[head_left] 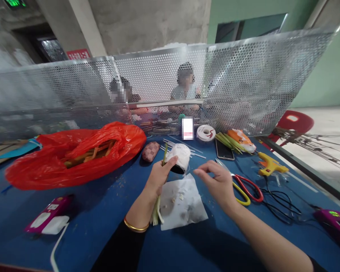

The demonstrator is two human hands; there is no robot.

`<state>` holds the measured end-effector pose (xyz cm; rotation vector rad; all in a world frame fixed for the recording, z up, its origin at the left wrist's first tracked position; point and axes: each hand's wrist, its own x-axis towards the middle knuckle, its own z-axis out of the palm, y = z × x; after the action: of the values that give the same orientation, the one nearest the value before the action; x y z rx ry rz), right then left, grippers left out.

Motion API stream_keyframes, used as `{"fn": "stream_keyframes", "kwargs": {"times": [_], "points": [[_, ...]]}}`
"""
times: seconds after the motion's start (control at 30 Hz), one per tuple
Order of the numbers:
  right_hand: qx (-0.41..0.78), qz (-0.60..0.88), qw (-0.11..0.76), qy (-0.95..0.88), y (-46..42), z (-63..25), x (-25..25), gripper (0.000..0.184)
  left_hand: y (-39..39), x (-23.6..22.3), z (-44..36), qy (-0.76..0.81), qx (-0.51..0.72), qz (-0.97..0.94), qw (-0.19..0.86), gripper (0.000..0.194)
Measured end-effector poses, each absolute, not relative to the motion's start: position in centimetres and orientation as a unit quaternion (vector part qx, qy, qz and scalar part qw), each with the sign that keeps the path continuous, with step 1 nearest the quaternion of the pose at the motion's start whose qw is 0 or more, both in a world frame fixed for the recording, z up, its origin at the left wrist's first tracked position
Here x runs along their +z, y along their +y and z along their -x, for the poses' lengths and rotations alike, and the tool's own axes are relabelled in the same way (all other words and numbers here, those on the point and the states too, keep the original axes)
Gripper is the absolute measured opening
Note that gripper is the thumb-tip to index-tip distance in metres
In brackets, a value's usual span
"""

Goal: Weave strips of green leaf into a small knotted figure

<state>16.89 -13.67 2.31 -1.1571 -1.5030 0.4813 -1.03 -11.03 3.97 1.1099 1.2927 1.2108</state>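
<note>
Near the middle of the table, my left hand (160, 172) is closed around a bundle of pale green stalks (156, 211); the stalks poke out above the thumb and below the palm. A white, rounded, fibrous-looking bundle (182, 154) with a black underside is against the thumb of this hand; whether the hand grips it too is hard to tell. Just to the right, my right hand (215, 179) has its thumb and fingertips pressed together, and what they pinch, if anything, is too small to see. A white paper sheet (184, 206) with small scraps lies below both hands.
A red plastic bag (45, 170) with brown strips fills the left. Scissors (255, 190), a yellow glue gun (272, 164), a phone (225, 150) and a ribbon roll (206, 133) lie right. A perforated metal screen (158, 71) rises behind; people sit beyond it.
</note>
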Motion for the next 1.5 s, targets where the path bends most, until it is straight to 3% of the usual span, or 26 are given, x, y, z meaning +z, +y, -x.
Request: {"fn": "stream_keyframes", "kwargs": {"times": [0.1,0.2,0.4,0.53,0.83,1.13,1.33,1.5], "points": [[0.187,0.491,0.494,-0.693,-14.3,-15.6,2.0,0.017,-10.9,3.8,1.0,0.539,0.512,-0.482,0.463,0.05],[0.213,0.485,0.481,-0.699,-14.2,-14.9,1.7,0.017,-10.9,3.9,1.1,0.543,0.51,-0.508,0.433,0.051],[0.461,0.393,0.523,-0.599,-13.5,-17.4,3.4,0.02,-10.3,4.2,2.1,0.533,0.503,-0.547,0.404,0.058],[0.551,0.372,0.545,-0.511,-12.5,-19.3,3.9,0.026,-9.8,3.8,2.1,0.505,0.496,-0.562,0.428,0.058],[0.624,0.322,0.553,-0.449,-12.0,-19.1,2.8,0.026,-9.6,3.8,2.1,0.522,0.517,-0.407,0.543,0.044],[0.618,0.253,0.486,-0.564,-13.3,-18.4,3.2,0.025,-9.9,4.2,2.3,0.481,0.515,-0.4,0.586,0.051],[0.489,0.41,0.555,-0.533,-12.8,-17.6,3.2,0.031,-10.4,4.4,1.9,0.474,0.501,-0.41,0.596,0.052],[0.531,0.428,0.537,-0.497,-13.1,-16.1,2.5,0.028,-11.0,4.5,1.0,0.462,0.492,-0.442,0.591,0.05]]}}
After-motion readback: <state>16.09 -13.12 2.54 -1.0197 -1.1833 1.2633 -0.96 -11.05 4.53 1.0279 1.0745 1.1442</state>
